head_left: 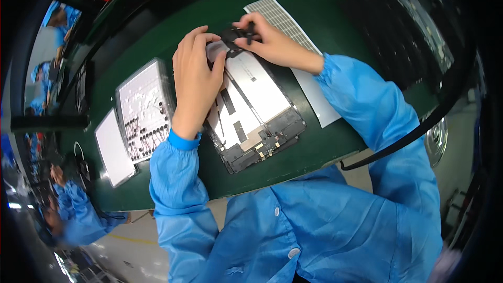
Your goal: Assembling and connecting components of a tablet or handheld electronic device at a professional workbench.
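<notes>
In front of me an opened tablet (259, 86) lies slanted on the green table, its silver battery panels bare. Black modules and a small circuit board (269, 147) sit at its near end. My left hand (196, 76) is curled over the far left corner, thumb and fingers closed about the edge there. At the far end, my right hand (275, 44) pinches a small black part (250, 32) between thumb and fingers. The fingers partly cover that part, so its exact kind cannot be made out. Dark pieces (230, 35) lie between both hands.
Left of the tablet is a clear tray (144, 91) holding several small round black parts with thin wires; a white panel (115, 149) lies beside it. A sheet of grid-like labels (283, 18) rests to the right. A black cable (408, 136) arches by my right arm. Co-workers (84, 204) sit at left.
</notes>
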The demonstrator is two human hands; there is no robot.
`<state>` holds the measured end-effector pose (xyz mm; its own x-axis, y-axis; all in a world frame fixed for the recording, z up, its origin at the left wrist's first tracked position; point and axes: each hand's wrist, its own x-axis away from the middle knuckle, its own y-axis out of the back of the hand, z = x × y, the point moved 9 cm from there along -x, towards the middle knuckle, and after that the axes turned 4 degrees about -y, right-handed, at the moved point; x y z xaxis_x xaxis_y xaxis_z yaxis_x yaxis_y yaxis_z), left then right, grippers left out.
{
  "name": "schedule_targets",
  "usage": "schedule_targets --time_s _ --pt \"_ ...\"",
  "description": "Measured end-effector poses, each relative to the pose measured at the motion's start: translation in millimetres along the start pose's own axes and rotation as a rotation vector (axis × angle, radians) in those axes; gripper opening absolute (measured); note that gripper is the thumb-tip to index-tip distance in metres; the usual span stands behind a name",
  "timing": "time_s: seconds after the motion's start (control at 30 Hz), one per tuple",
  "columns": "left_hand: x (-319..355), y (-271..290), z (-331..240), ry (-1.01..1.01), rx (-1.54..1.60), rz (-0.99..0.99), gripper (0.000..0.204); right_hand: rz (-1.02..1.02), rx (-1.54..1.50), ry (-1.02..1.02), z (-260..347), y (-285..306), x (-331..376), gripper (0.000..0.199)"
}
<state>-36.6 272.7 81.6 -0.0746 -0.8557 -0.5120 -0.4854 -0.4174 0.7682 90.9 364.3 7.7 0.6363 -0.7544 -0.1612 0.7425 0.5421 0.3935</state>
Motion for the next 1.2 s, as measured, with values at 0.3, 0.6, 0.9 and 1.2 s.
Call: schedule_targets --time_s 0.3,0.6,0.9,1.2 --pt "96.8 22.3 6.7 0.17 0.549 -0.291 0.056 0.05 0.039 -0.078 43.0 -18.4 67.2 0.035" --pt "100.9 39.0 20.6 0.131 0.759 -0.45 0.072 -0.182 -0.142 -0.177 22.7 59.1 -54.0 0.039" --pt "102.8 4.0 21.0 0.225 0.8 -0.354 0.062 -0.373 -0.214 -0.252 -129.0 58.6 -314.9 0.046" --pt "102.4 17.0 10.3 0.065 0.554 -0.267 0.036 0.124 0.027 0.132 58.4 32.4 -117.2 0.053"
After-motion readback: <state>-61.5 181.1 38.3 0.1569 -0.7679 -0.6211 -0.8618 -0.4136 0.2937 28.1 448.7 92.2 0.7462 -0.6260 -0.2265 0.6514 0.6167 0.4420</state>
